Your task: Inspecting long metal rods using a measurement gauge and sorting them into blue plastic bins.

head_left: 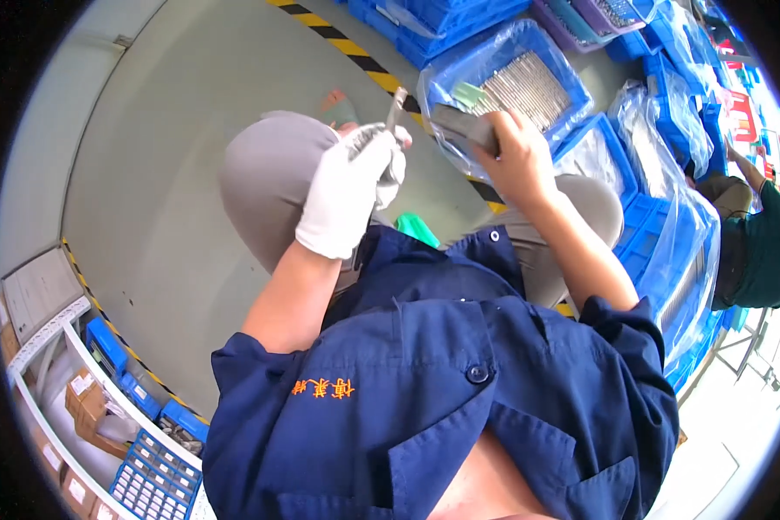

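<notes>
Blue bin [572, 82], plastic-lined, sits on the floor ahead of the knees and carries a dense row of thin metal strips [524, 87]. Right hand [516, 156], bare, is closed around a dark flat block [459, 124] at the bin's near edge. Left hand [351, 186], white-gloved, pinches a small metal piece [396, 108] upright above the left knee, just beside the block.

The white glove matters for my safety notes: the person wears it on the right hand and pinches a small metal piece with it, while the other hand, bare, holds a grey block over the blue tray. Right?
Not quite. In the head view the white glove is on the left hand, which pinches the small metal piece. The bare right hand holds the grey block over the blue tray.
</notes>
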Available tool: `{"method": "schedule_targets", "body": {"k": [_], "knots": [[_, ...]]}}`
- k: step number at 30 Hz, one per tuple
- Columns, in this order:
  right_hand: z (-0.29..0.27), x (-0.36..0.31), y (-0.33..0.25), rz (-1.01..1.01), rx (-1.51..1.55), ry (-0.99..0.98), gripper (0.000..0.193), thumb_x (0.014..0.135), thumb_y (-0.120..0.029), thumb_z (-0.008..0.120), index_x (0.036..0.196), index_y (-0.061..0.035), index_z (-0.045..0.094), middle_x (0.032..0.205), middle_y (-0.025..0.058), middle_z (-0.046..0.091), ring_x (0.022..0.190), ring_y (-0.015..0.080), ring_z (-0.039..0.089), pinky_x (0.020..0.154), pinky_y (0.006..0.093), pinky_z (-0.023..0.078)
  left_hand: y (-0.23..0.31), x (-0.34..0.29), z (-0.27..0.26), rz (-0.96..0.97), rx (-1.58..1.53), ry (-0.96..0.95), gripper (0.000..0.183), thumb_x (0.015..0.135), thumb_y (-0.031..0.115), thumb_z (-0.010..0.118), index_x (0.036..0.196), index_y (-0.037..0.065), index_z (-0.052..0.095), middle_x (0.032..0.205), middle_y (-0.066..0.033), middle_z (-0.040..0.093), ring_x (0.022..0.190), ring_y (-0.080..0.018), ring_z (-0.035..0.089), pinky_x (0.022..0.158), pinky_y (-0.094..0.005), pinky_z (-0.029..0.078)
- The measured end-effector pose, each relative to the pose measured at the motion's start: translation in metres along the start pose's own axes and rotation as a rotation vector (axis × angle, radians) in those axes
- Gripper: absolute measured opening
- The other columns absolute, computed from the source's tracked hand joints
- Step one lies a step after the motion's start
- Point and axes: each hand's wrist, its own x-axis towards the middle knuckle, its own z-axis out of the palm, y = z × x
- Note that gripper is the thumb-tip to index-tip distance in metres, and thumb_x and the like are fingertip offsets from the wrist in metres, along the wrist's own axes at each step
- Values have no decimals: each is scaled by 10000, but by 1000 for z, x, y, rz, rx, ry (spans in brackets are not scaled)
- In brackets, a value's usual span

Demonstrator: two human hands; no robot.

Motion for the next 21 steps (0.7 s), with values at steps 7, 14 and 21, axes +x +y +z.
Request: {"method": "schedule_targets", "body": {"k": [7,14,21], "knots": [[-33,35,-44,-72,164,201,327,648,-166,709,882,-34,522,760,120,538,674,291,536,602,318,439,-7,10,-1,51,93,6,196,872,156,436,979,29,541,714,-5,538,534,-42,428,466,-163,318],[14,15,-16,-139,-30,73,297,567,-76,664,807,-28,497,758,132,495,692,311,501,606,367,419,6,-7,7,105,54,118,167,871,102,452,967,3,545,632,8,503,488,-19,384,433,-159,291],[-40,48,-54,-83,213,224,319,582,-70,676,858,-35,521,753,120,514,697,301,515,613,355,425,10,2,-1,137,87,75,155,867,142,467,927,41,568,638,16,491,473,-32,382,429,-166,294]]}}
